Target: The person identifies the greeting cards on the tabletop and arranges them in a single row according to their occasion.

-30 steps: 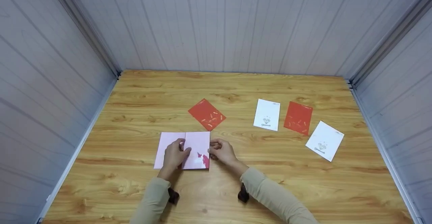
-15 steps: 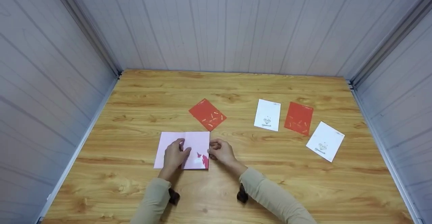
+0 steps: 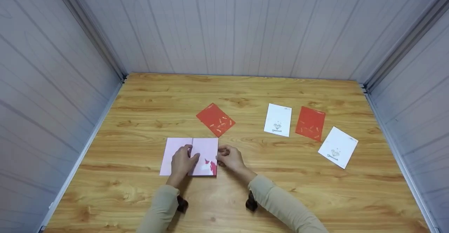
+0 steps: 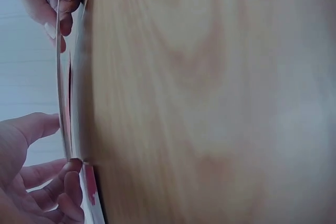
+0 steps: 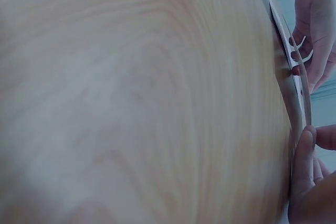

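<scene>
An open booklet [image 3: 205, 148] with pale pink pages lies in front of me, a darker pink print at its lower right corner. My left hand [image 3: 182, 161] is at the middle fold, thumb on the right-hand page and fingers curled at the fold; the left wrist view shows them gripping the page's inner edge. My right hand [image 3: 231, 158] pinches the booklet's right edge between thumb and fingers. Seen from the right wrist, the right thumb [image 5: 305, 145] is against that edge, which is slightly raised. The undersides of the pages are mostly hidden.
A red card [image 3: 215, 119] lies just beyond the booklet, near its upper right corner. Farther right are a white card [image 3: 277, 119], another red card [image 3: 310, 123] and a second white card [image 3: 338, 147]. Pale panel walls [image 3: 224, 26] enclose the wooden table [image 3: 147, 96].
Almost nothing differs: both hands keep their places on the booklet, and the left forearm has shifted very slightly to the right. The cards lie where they were.
</scene>
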`<state>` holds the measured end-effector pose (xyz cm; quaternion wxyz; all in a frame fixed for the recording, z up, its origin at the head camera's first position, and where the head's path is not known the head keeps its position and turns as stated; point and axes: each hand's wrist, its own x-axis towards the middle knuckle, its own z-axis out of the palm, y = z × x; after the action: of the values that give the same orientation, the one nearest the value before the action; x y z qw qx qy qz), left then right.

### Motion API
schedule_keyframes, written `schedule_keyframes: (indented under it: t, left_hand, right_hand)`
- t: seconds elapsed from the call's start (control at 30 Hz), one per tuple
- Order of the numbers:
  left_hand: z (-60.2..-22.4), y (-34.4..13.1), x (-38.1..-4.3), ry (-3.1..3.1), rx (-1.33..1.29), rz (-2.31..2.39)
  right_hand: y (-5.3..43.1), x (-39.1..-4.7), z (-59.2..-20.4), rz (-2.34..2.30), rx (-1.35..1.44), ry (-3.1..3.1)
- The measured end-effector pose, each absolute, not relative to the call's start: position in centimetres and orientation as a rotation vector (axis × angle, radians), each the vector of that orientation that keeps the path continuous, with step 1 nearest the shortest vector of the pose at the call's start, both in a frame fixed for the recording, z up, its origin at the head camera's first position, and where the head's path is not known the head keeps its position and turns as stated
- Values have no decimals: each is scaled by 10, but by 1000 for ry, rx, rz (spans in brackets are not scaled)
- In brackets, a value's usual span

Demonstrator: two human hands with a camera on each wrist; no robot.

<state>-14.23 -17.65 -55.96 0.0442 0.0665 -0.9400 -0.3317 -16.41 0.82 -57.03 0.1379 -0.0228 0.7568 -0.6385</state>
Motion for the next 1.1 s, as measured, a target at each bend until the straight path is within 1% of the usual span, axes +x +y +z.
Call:
schedule_keyframes:
  t: [0.23,0.43,0.7,1.1]
  left_hand:
    - [-561,-177,-143,-2891,238,-1064]
    - [-563,-179,-143,-2843,176,-1093]
    - [-567,-181,-144,-2803,129,-1128]
    - [-566,-180,-146,-2838,214,-1176]
  right_hand:
    - [8,-166,-572,-1803,-50,2208]
    - [7,-167,-569,-1765,-104,2239]
    - [5,-165,-569,-1793,-104,2221]
    - [3,-167,-569,-1747,-111,2251]
